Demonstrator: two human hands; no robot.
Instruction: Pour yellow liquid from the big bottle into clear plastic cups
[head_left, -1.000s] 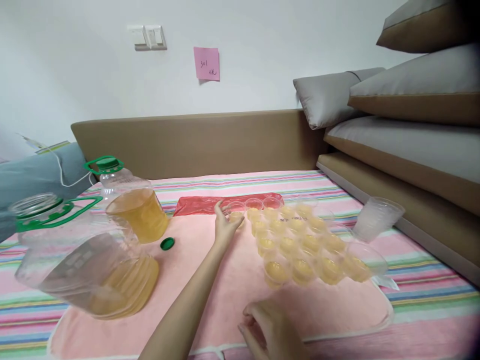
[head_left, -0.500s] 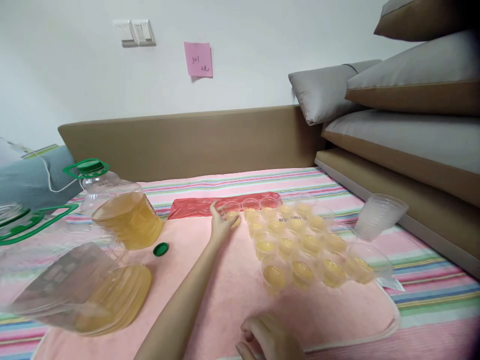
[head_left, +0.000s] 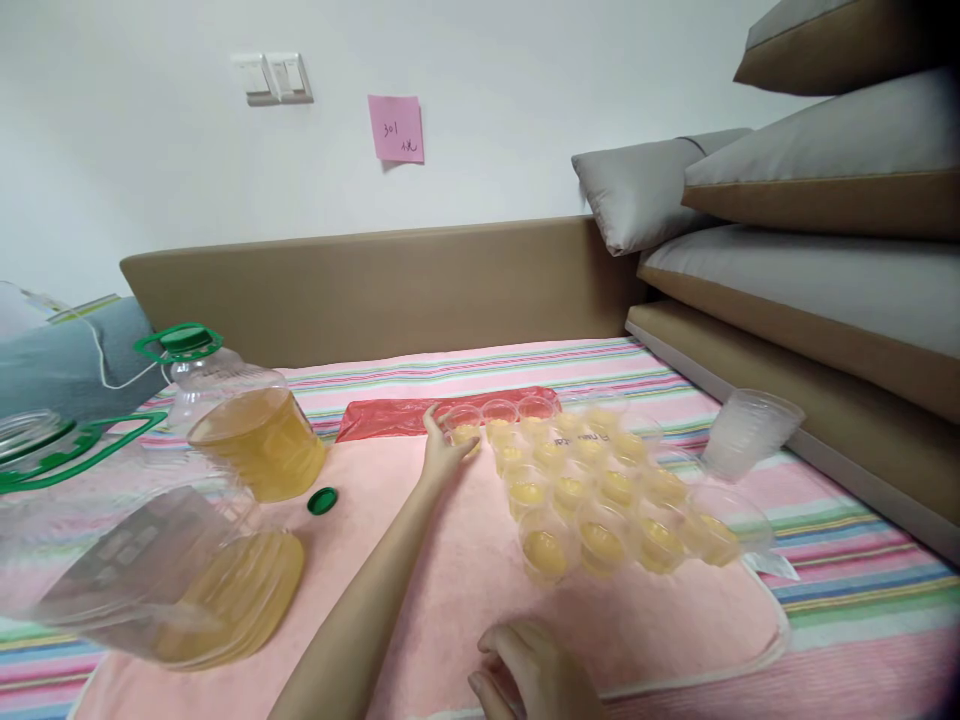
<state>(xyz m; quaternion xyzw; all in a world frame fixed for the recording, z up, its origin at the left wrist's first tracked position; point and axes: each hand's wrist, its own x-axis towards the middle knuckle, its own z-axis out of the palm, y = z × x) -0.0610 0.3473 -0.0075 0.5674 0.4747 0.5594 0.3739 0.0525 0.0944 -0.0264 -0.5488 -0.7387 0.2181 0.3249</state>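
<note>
My left hand (head_left: 444, 448) reaches out to the far edge of the pink cloth, thumb and fingers around a clear plastic cup (head_left: 466, 436) of yellow liquid. This cup stands at the left end of the back row. To its right, several similar cups (head_left: 601, 540) form close rows, each with some yellow liquid at the bottom. Low in the view, my right hand (head_left: 536, 672) rests near the cloth's front, loosely curled with a gap between thumb and fingers and nothing in it.
Two large clear jugs, a back one (head_left: 259, 440) and a front one (head_left: 232, 590), hold yellow liquid at left. A green cap (head_left: 322, 501) lies beside them. Behind the cups is a red plastic bag (head_left: 382, 418). Stacked empty cups (head_left: 750, 435) lean near the cushions (head_left: 810, 280) at right.
The view has shifted slightly. My left hand stays around the same cup, and my right hand remains low at the front with little change.
</note>
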